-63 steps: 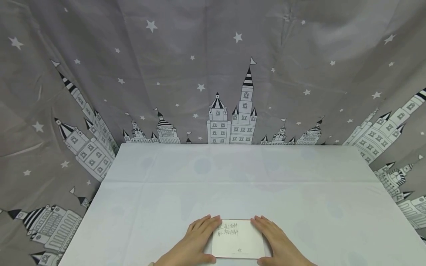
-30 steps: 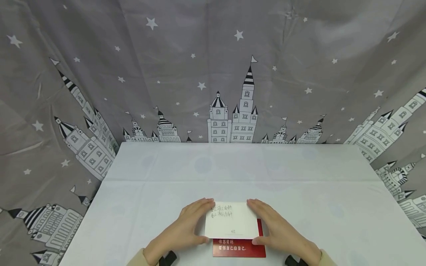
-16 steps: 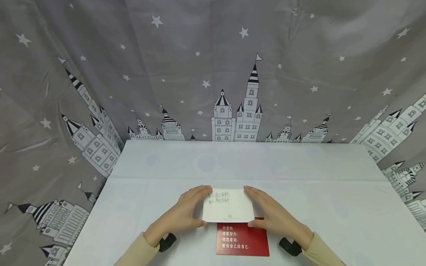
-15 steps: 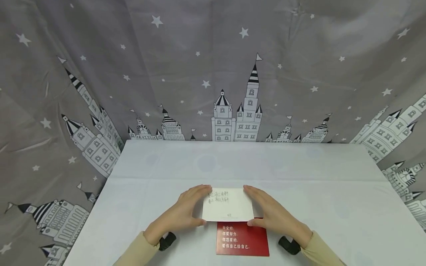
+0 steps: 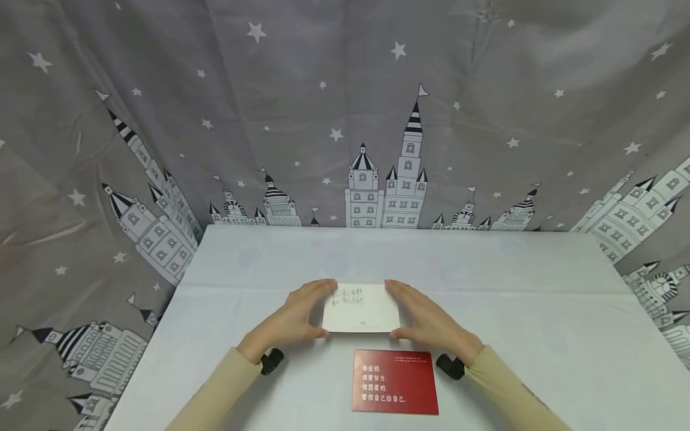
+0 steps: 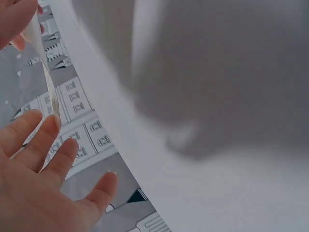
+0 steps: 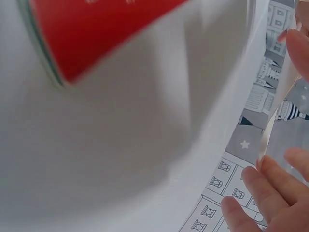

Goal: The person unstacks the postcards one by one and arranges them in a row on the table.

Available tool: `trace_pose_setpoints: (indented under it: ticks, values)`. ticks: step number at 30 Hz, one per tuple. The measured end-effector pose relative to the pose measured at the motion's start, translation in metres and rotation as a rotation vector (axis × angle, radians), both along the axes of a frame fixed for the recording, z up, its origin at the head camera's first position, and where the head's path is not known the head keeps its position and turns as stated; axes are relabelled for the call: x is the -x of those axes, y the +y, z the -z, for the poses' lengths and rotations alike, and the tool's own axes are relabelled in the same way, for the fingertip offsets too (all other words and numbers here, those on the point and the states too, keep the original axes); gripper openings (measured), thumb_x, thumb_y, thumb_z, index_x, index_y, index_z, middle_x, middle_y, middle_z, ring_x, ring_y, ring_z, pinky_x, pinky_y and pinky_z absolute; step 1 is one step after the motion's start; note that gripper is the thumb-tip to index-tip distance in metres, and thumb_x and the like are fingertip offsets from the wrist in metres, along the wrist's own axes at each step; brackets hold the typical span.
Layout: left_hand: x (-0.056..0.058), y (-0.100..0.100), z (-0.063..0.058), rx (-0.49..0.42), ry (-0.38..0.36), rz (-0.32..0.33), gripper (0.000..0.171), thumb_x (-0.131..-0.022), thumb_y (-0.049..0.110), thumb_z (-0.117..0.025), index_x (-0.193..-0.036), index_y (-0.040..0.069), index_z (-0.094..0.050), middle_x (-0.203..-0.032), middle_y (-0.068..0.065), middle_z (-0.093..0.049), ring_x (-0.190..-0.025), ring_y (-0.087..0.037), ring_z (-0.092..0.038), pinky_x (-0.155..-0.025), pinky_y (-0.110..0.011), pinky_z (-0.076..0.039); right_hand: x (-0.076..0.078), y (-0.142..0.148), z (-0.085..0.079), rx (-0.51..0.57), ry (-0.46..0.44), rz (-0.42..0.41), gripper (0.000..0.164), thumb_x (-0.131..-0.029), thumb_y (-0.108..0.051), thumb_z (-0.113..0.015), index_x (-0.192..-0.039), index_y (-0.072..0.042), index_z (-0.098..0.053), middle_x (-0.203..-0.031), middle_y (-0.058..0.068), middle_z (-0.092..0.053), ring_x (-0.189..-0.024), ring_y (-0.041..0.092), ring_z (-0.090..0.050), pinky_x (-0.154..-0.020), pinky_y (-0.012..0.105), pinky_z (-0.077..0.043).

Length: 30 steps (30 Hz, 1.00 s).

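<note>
White card (image 5: 362,310) is held raised just beyond the red card (image 5: 395,383), a gap between them. Left of the red card, tabletop (image 5: 215,302) runs out to its slanting side edge, and the left hand (image 5: 294,312) grips the white card's left edge, fingers far, thumb near. Beyond the red card's right end, the right hand (image 5: 433,318) grips the opposite edge likewise, more tabletop stretching rightward.
</note>
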State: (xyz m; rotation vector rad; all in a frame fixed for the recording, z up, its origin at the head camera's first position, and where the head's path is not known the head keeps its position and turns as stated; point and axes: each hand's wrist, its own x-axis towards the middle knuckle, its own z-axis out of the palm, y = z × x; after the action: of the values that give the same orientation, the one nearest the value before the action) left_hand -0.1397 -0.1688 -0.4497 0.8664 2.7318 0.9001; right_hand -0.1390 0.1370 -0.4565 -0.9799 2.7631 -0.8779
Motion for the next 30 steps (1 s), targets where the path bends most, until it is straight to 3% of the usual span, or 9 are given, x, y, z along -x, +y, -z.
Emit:
trace_pose_setpoints:
  ticks: [16, 24, 30]
  values:
    - [0.045, -0.011, -0.004, 0.082, 0.014, -0.034, 0.093, -0.067, 0.014, -0.085, -0.146, 0.004, -0.035, -0.149, -0.013, -0.036, -0.136, -0.034, -0.03, -0.105, -0.06, -0.025, 0.049, -0.022, 0.002, -0.081, -0.003, -0.011, 0.095, -0.074, -0.027, -0.083, -0.147, 0.002, -0.03, -0.151, 0.017, -0.032, -0.138, 0.032, -0.03, -0.112, 0.043, -0.025]
    - [0.069, -0.015, -0.004, 0.132, -0.014, -0.065, 0.093, -0.067, 0.012, -0.084, -0.147, 0.006, -0.035, -0.15, -0.013, -0.034, -0.136, -0.036, -0.029, -0.104, -0.063, -0.023, 0.071, -0.032, 0.004, -0.127, -0.035, -0.008, 0.094, -0.077, -0.029, -0.08, -0.149, 0.0, -0.027, -0.152, 0.016, -0.03, -0.139, 0.031, -0.028, -0.112, 0.043, -0.023]
    - [0.081, -0.017, -0.002, 0.164, -0.032, -0.085, 0.095, -0.067, 0.014, -0.083, -0.148, 0.006, -0.033, -0.151, -0.015, -0.032, -0.137, -0.037, -0.027, -0.105, -0.064, -0.02, 0.087, -0.037, 0.004, -0.17, -0.007, -0.009, 0.094, -0.077, -0.032, -0.08, -0.149, -0.002, -0.028, -0.151, 0.015, -0.032, -0.138, 0.031, -0.029, -0.112, 0.042, -0.024]
